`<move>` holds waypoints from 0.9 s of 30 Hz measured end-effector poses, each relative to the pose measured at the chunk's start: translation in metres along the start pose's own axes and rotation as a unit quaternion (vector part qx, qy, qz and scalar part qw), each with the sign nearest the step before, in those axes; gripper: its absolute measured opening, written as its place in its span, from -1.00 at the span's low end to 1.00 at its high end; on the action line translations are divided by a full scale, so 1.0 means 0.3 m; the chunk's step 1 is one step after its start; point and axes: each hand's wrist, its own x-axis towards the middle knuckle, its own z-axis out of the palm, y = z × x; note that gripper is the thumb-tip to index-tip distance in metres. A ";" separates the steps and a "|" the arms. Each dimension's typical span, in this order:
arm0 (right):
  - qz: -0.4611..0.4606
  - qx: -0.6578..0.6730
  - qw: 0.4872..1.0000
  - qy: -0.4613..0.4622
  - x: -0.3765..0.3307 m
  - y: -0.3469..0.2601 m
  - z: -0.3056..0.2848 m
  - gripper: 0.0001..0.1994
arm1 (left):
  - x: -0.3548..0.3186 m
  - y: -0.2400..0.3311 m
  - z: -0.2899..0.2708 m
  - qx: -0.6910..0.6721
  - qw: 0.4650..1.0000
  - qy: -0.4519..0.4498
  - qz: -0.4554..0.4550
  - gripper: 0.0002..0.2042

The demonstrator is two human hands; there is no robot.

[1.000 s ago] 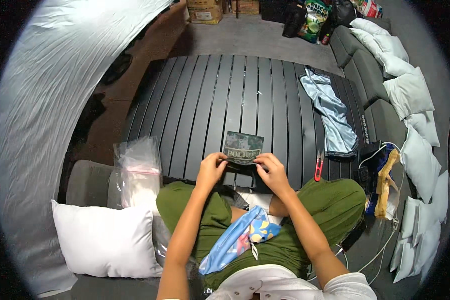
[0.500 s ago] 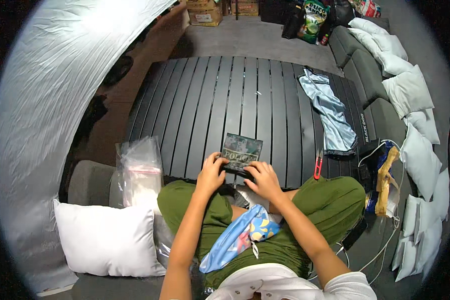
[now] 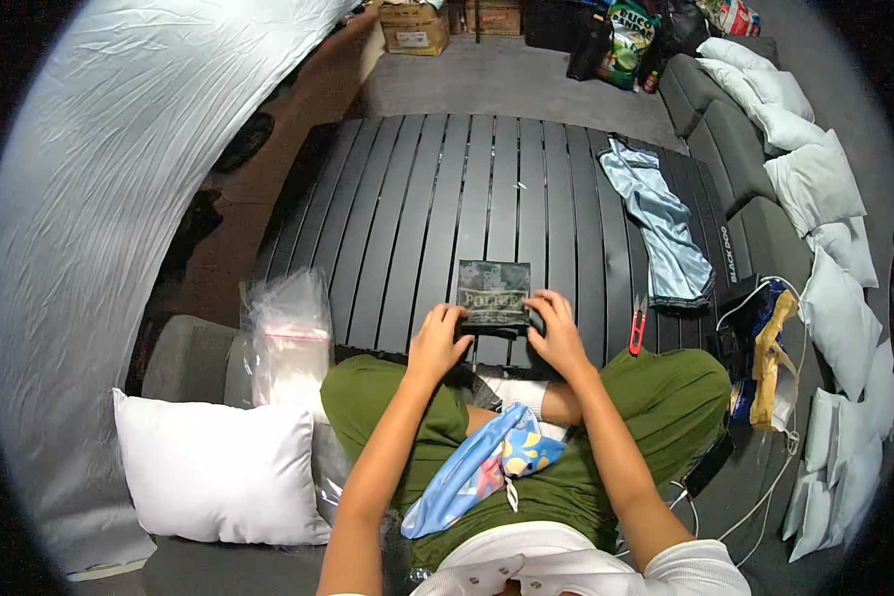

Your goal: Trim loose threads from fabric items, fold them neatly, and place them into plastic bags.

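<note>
- Black slatted table [image 3: 447, 199] filling the middle of the view, its near edge against the knees in green trousers [image 3: 666, 397].
- White plastic sheeting [image 3: 99, 199] draped down the left; cardboard boxes [image 3: 417, 30] on the grey floor at the far end.
- Row of white cushions [image 3: 815, 179] along a grey sofa on the right.
- Light-blue cloth [image 3: 661, 223] spread on the table's right side, red snips [image 3: 637, 328] just beside its near end.
- Clear plastic bags [image 3: 288, 328] at the table's left corner, white pillow [image 3: 219, 472] below them.
- Blue patterned pouch [image 3: 477, 467] resting on the lap.
- Small dark rectangular packet [image 3: 494, 293] lying flat near the table's front edge, between both hands.
- Left hand [image 3: 437, 343] curled, fingertips pinching the packet's lower left corner.
- Right hand [image 3: 558, 333] pressed flat-fingered on the packet's lower right edge.
- Against half a second ago: hands spread a little wider apart, more of the packet's face uncovered; packet in nearly the same spot.
</note>
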 end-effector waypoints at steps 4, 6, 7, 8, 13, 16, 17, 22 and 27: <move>-0.038 -0.037 0.995 -0.087 -0.002 -0.027 -0.006 -0.56 | 0.008 -0.001 -0.004 0.119 0.991 0.022 0.059 -0.54; -0.041 -0.077 0.993 -0.082 -0.007 -0.022 0.021 -0.55 | 0.020 -0.028 0.003 0.149 0.982 0.028 0.114 -0.56; -0.036 -0.077 0.993 -0.081 -0.012 -0.019 0.026 -0.56 | 0.027 -0.036 0.012 0.139 0.983 0.035 0.118 -0.61; -0.037 -0.076 0.993 -0.081 -0.012 -0.017 0.030 -0.56 | 0.036 -0.038 0.018 0.140 0.982 0.035 0.118 -0.61; -0.057 -0.061 0.995 -0.045 0.013 0.002 0.045 -0.77 | 0.078 -0.020 -0.003 0.089 0.984 0.082 0.130 -0.82; -0.054 -0.011 0.998 -0.012 0.073 0.036 0.046 -0.86 | 0.113 -0.021 -0.028 0.030 0.991 0.085 0.102 -0.81; -0.036 0.044 0.998 -0.021 0.109 0.044 0.044 -0.86 | 0.135 -0.032 -0.039 0.001 0.995 0.069 0.066 -0.79; 0.153 0.322 0.926 -0.122 0.313 0.091 -0.012 -0.82 | 0.346 -0.005 -0.090 -0.223 0.974 -0.004 -0.047 -0.74; 0.286 0.342 0.890 -0.098 0.507 0.190 0.018 -0.79 | 0.563 -0.055 -0.050 -0.319 0.945 -0.038 -0.056 -0.76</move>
